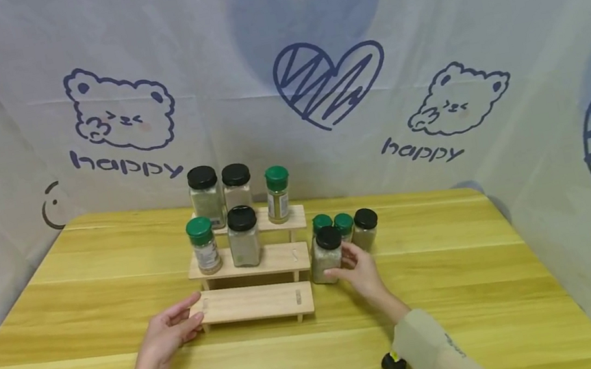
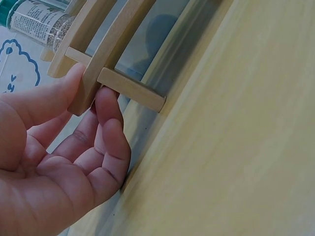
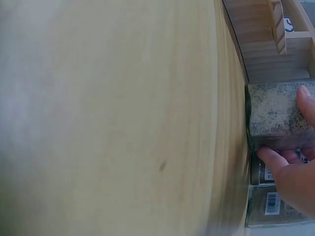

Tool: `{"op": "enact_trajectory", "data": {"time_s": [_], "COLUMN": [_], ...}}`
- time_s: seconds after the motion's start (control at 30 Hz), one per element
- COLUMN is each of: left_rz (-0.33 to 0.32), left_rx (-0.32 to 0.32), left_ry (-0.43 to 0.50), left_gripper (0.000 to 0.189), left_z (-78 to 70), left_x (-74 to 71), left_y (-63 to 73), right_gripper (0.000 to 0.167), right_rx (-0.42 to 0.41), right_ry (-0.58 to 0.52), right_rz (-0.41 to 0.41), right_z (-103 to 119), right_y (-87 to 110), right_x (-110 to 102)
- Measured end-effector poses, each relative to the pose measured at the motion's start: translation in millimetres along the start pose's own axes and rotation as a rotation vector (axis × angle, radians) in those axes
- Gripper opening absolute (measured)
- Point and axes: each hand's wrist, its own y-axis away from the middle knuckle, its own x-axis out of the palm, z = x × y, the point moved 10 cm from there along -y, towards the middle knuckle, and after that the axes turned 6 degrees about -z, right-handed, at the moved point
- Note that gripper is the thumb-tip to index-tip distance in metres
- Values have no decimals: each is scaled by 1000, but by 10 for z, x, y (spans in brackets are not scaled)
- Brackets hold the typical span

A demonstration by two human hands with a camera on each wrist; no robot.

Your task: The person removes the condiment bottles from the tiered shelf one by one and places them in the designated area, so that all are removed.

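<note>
My left hand pinches the left end of the lowest step of a three-tier wooden spice rack. In the left wrist view, the thumb lies on top of the board and a finger is beneath it, near a rack leg. To the right of the rack, my right hand grips a square clear spice jar with a black lid. Pale, speckled contents show through the jar in the right wrist view, with the thumb on one side and fingers on the other.
Behind the gripped jar are two green-lidded jars and a black-lidded jar. The middle step carries a green-lidded jar and a black-lidded jar. Three more, including a green-lidded one, stand on top. A printed cloth hangs behind the table.
</note>
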Motion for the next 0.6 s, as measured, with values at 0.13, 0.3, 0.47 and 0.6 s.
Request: {"op": "enact_trajectory", "data": {"time_s": [0.13, 0.3, 0.47, 0.6], "left_rz": [-2, -3, -3, -2], "left_rx": [4, 5, 4, 10], "left_ry": [-1, 3, 2, 2], "left_gripper": [52, 51, 52, 52], "left_z": [-13, -15, -7, -13], "left_x": [-3, -1, 4, 4], "left_y": [-6, -11, -8, -5], "right_gripper": [58, 66, 66, 58], "right_rx": [7, 67, 84, 62], "right_ry": [60, 130, 152, 168], "right_rz": [16, 52, 58, 47], "right_z": [15, -14, 9, 129], "right_y": [-4, 28, 56, 103], "right_x": [3, 12, 1, -48]}}
